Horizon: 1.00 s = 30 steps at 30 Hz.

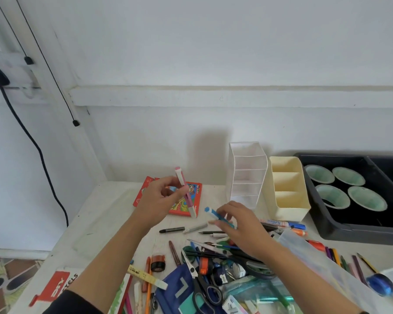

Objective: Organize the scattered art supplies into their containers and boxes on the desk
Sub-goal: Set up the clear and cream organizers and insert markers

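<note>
Above the heap of supplies (213, 264) at 6 o'clock, the right hand (238, 225) pinches a blue pen (213, 213), and the left hand (161, 196) grips a pink pen (189, 199). A reach to the cream box (290, 210) at 1 o'clock may tip the white rack (245, 177) beside it.

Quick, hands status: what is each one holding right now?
Left hand: grips a pink-and-white marker, raised above the desk.
Right hand: pinches a blue marker.

Open room is being left on the left part of the counter (93, 223), beside the red box (179, 208). The near middle is being crowded by a heap of pens and scissors (216, 266). The far right is being blocked by a white organizer (245, 173), a cream organizer (288, 200) and a black tray (349, 230), standing side by side.
</note>
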Available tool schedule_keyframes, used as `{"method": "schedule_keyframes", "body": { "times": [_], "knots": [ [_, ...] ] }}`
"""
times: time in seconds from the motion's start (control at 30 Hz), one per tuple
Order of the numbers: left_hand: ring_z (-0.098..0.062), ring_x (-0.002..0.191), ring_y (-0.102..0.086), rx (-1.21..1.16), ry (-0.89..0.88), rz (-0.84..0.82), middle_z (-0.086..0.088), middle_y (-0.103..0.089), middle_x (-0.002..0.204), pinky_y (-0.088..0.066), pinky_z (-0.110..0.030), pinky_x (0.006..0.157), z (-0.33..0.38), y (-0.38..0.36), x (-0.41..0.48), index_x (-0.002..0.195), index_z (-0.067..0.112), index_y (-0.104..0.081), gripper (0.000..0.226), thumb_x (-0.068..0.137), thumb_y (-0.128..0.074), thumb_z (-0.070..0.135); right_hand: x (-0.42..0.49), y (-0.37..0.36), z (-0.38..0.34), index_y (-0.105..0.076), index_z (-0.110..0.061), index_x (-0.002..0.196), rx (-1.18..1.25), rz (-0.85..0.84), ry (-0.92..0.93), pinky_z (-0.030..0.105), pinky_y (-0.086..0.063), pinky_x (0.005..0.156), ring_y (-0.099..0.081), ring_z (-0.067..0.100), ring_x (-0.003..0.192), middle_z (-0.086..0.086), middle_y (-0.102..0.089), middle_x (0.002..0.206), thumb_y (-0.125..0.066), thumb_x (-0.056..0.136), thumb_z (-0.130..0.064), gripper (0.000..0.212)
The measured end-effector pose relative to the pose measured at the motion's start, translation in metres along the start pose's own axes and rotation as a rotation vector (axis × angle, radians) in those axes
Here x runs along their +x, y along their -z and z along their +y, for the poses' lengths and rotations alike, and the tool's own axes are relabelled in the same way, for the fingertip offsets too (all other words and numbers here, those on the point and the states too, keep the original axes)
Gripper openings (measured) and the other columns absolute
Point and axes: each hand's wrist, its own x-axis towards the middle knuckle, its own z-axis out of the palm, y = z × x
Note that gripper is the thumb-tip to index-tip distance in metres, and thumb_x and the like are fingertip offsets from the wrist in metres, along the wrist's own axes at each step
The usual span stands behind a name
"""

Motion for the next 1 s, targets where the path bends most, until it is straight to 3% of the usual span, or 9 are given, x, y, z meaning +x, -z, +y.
{"method": "schedule_keyframes", "body": {
  "times": [0.1,0.27,0.37,0.53,0.7,0.83,1.0],
  "knots": [
    [-0.014,0.068,-0.061,-0.096,0.001,-0.024,-0.001,-0.074,0.085,-0.047,-0.031,0.069,0.008,-0.016,-0.001,0.096,0.015,-0.071,0.008,0.097,-0.067,0.021,-0.011,0.017,-0.003,-0.061,-0.031,0.101,0.162,0.139,-0.024,0.015,-0.039,0.066,-0.054,0.005,0.077,-0.014,-0.060,0.086,-0.065,0.096,-0.027,0.008],
    [-0.030,0.079,-0.074,-0.208,-0.012,-0.038,-0.009,-0.073,0.091,-0.056,-0.044,0.075,0.026,-0.056,-0.003,0.126,0.022,-0.054,0.032,0.097,-0.066,0.017,-0.020,0.050,-0.005,-0.045,-0.040,0.127,0.380,0.253,-0.067,0.019,-0.047,0.066,-0.055,0.010,0.068,-0.006,-0.060,0.076,-0.066,0.095,-0.015,0.046],
    [-0.028,0.081,-0.075,-0.258,-0.069,-0.045,-0.005,-0.073,0.089,-0.058,-0.041,0.075,0.041,-0.079,0.001,0.120,0.026,-0.052,0.023,0.100,-0.060,0.018,-0.022,0.070,-0.003,-0.043,-0.041,0.130,0.456,0.264,-0.074,0.026,-0.052,0.066,-0.060,0.017,0.069,-0.006,-0.059,0.072,-0.065,0.096,-0.014,0.048],
    [-0.020,0.088,-0.075,-0.165,-0.182,-0.051,-0.003,-0.077,0.095,-0.059,-0.036,0.081,0.061,-0.096,0.011,0.105,0.006,-0.056,0.008,0.101,-0.058,0.012,-0.017,0.096,-0.003,-0.046,-0.033,0.124,0.462,0.359,-0.012,0.043,-0.056,0.073,-0.064,0.016,0.070,0.001,-0.069,0.087,-0.059,0.100,-0.017,0.032],
    [-0.019,0.093,-0.074,-0.113,-0.316,0.025,-0.007,-0.075,0.097,-0.058,-0.034,0.085,0.077,-0.101,0.020,0.105,0.008,-0.059,0.006,0.100,-0.059,0.004,-0.004,0.113,-0.005,-0.045,-0.034,0.120,0.450,0.481,0.058,0.041,-0.058,0.077,-0.070,0.016,0.081,-0.007,-0.070,0.095,-0.059,0.100,-0.015,0.031],
    [-0.017,0.099,-0.073,-0.091,-0.350,0.015,-0.004,-0.074,0.101,-0.057,-0.038,0.090,0.083,-0.106,0.025,0.109,0.011,-0.060,0.008,0.101,-0.058,0.010,0.000,0.115,-0.003,-0.051,-0.030,0.115,0.368,0.530,0.105,0.035,-0.058,0.083,-0.071,0.009,0.090,-0.014,-0.072,0.098,-0.060,0.100,-0.020,0.020],
    [-0.014,0.104,-0.068,0.099,-0.441,0.030,0.004,-0.072,0.107,-0.052,-0.018,0.085,0.076,-0.108,0.024,0.109,0.018,-0.067,0.011,0.101,-0.059,0.020,0.004,0.109,0.008,-0.058,-0.023,0.114,0.212,0.618,0.183,0.012,-0.049,0.084,-0.066,0.001,0.093,-0.018,-0.069,0.108,-0.062,0.100,-0.019,0.015]
  ]
}}
